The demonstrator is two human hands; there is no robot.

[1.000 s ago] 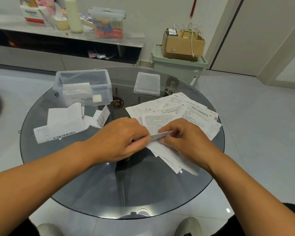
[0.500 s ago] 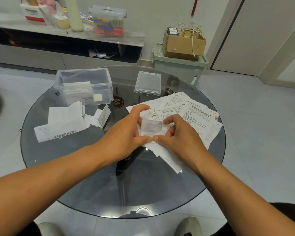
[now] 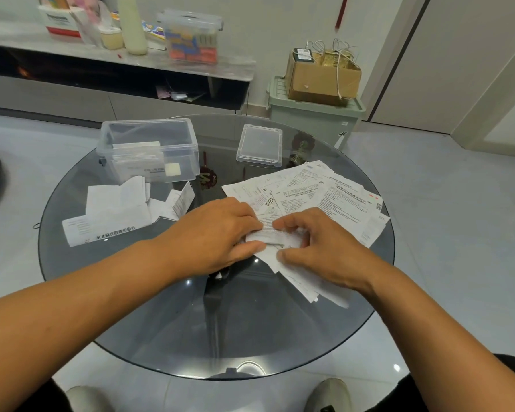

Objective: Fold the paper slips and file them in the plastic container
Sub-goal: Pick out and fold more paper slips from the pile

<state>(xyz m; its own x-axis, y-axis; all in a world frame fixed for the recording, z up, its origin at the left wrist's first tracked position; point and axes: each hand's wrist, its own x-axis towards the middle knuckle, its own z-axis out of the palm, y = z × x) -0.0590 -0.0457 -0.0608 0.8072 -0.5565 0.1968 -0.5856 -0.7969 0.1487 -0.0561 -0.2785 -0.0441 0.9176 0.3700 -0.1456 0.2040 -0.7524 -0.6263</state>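
Note:
A small folded paper slip lies flat on the pile of printed slips at the table's right middle. My left hand presses its left side with fingertips and thumb. My right hand pinches its right edge between curled fingers and thumb. The clear plastic container stands open at the back left, with several folded slips upright inside. Its lid lies to the right of it.
Folded white leaflets lie left of my hands, in front of the container. The round dark glass table has bare glass near me. Behind it are a low shelf unit with boxes and a green bin carrying a cardboard box.
Half a second ago both hands held the folded slip up off the table. Now it is pressed down flat on the pile, with both hands lowered onto it.

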